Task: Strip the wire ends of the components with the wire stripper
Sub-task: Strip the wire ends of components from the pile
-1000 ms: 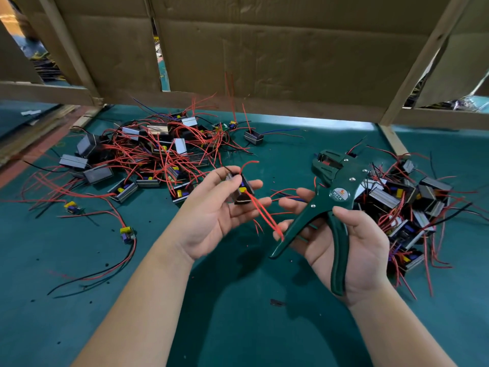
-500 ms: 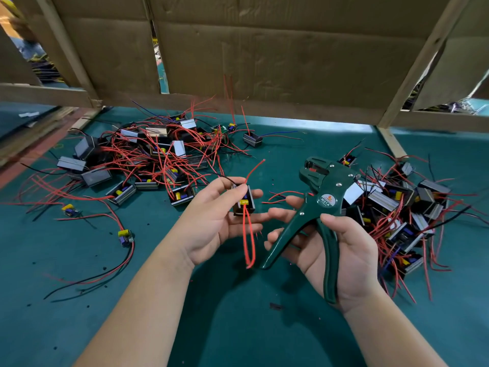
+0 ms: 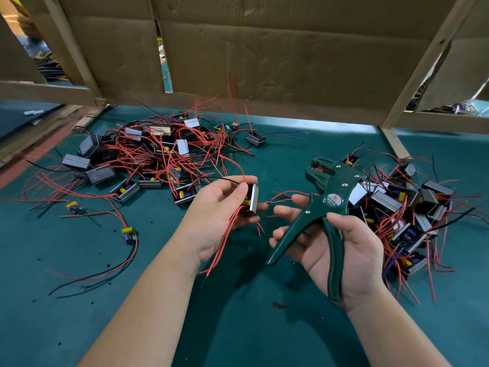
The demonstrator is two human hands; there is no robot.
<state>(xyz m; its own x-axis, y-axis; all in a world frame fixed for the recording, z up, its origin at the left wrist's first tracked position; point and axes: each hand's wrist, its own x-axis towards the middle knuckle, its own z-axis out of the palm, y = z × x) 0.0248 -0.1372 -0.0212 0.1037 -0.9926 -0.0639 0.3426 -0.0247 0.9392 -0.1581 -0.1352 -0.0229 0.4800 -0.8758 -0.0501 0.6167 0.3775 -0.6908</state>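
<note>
Head view: hands (image 3: 221, 210) hold component (image 3: 250, 199), wire stripper (image 3: 324, 207)

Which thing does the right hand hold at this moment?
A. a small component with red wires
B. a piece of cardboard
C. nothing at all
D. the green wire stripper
D: the right hand grips the handles of the green wire stripper, while the left hand holds the component.
</note>
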